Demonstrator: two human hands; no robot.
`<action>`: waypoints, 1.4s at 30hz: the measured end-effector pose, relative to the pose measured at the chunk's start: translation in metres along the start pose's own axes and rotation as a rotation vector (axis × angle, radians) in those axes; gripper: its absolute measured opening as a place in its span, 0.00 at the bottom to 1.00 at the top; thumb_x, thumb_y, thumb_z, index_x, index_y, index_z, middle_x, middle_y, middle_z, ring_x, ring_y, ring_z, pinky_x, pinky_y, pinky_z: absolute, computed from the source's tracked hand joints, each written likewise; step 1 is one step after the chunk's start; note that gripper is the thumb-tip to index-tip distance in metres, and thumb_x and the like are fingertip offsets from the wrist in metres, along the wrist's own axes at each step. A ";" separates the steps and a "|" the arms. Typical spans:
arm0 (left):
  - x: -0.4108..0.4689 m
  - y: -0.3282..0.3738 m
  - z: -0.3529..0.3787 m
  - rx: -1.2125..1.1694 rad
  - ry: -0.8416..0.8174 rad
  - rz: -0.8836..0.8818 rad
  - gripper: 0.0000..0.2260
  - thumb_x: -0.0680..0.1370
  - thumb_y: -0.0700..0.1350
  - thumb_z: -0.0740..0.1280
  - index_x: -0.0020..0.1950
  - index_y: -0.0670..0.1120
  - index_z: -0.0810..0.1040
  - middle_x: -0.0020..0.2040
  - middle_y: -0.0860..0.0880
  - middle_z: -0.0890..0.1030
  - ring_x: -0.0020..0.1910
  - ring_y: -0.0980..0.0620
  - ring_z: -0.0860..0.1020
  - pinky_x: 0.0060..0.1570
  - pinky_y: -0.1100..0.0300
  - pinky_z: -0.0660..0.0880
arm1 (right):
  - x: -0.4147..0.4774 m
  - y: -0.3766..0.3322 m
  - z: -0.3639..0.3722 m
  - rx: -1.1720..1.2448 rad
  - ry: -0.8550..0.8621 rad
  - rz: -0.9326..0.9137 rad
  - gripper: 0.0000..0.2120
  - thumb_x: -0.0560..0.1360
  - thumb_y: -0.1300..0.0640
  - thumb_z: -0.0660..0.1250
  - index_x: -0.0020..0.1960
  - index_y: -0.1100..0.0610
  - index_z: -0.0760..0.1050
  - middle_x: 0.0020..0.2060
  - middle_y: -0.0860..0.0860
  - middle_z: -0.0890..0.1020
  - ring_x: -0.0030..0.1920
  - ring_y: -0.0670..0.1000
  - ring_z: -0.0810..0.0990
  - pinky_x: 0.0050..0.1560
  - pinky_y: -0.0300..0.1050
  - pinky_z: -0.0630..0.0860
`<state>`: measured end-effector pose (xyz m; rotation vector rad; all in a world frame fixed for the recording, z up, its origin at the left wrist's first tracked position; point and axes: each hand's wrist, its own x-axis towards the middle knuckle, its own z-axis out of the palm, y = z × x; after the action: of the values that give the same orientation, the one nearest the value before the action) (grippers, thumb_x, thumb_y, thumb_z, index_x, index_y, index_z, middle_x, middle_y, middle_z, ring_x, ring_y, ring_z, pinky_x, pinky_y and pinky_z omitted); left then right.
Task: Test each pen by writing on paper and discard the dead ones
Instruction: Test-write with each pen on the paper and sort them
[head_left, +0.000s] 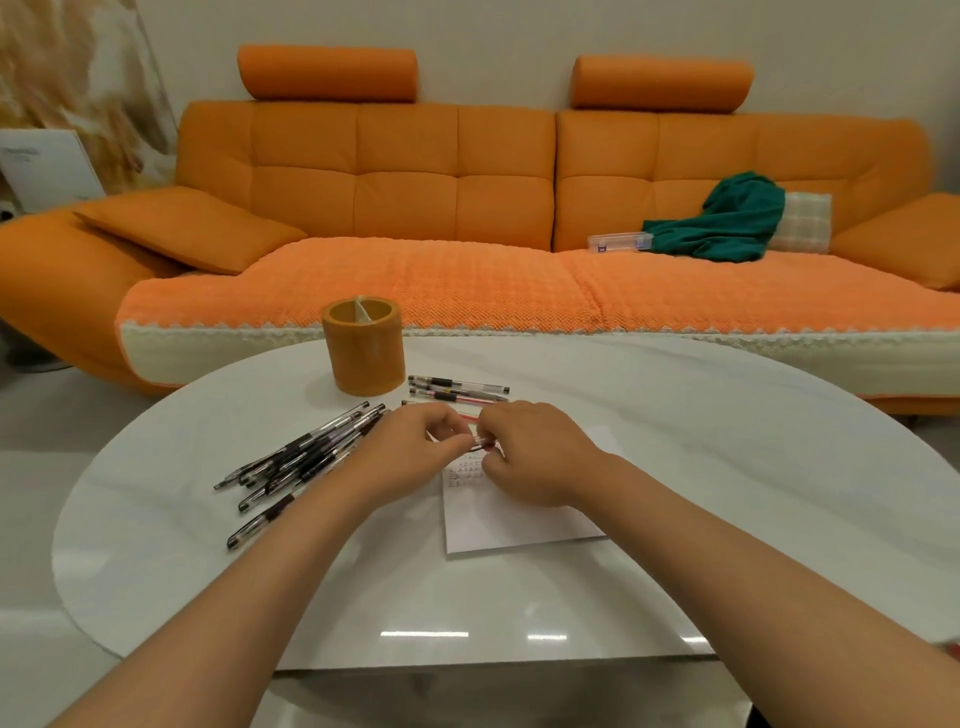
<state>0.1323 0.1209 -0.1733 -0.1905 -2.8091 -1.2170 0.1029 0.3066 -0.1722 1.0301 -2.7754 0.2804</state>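
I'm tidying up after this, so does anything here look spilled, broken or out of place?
Nothing spilled or broken. The black pens lie in a loose, crisscrossed heap on the left of the table, outside the orange holder. A clear plastic box sits on the sofa beside a crumpled green cloth.

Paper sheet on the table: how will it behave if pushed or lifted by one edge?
Probably slides readily: the paper sheet is thin, lying flat on a glossy table. Likely floppy and light if lifted by an edge. The left hand and right hand hold a pen over it; whether either pins it is unclear.
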 end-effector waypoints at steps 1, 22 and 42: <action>0.001 0.002 0.002 -0.028 -0.011 -0.006 0.01 0.75 0.51 0.73 0.46 0.55 0.84 0.43 0.54 0.84 0.45 0.55 0.81 0.51 0.48 0.80 | -0.001 0.001 0.001 -0.022 0.018 -0.011 0.10 0.74 0.47 0.59 0.45 0.53 0.72 0.39 0.49 0.77 0.40 0.53 0.73 0.39 0.48 0.65; 0.015 -0.009 0.005 0.344 -0.138 0.058 0.08 0.75 0.54 0.73 0.54 0.57 0.81 0.48 0.59 0.76 0.45 0.60 0.74 0.41 0.63 0.70 | -0.007 0.001 0.016 -0.153 0.064 -0.072 0.30 0.70 0.27 0.55 0.27 0.53 0.63 0.21 0.49 0.67 0.25 0.49 0.64 0.28 0.44 0.55; 0.020 -0.021 0.003 0.236 -0.184 -0.028 0.12 0.73 0.57 0.75 0.54 0.58 0.81 0.50 0.57 0.76 0.46 0.59 0.76 0.44 0.62 0.73 | -0.003 -0.004 0.004 0.866 0.233 0.218 0.14 0.81 0.57 0.54 0.45 0.55 0.76 0.30 0.48 0.77 0.30 0.45 0.77 0.32 0.47 0.71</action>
<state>0.1092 0.1101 -0.1881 -0.2614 -3.0926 -0.9039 0.1073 0.3039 -0.1765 0.7282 -2.5365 1.6083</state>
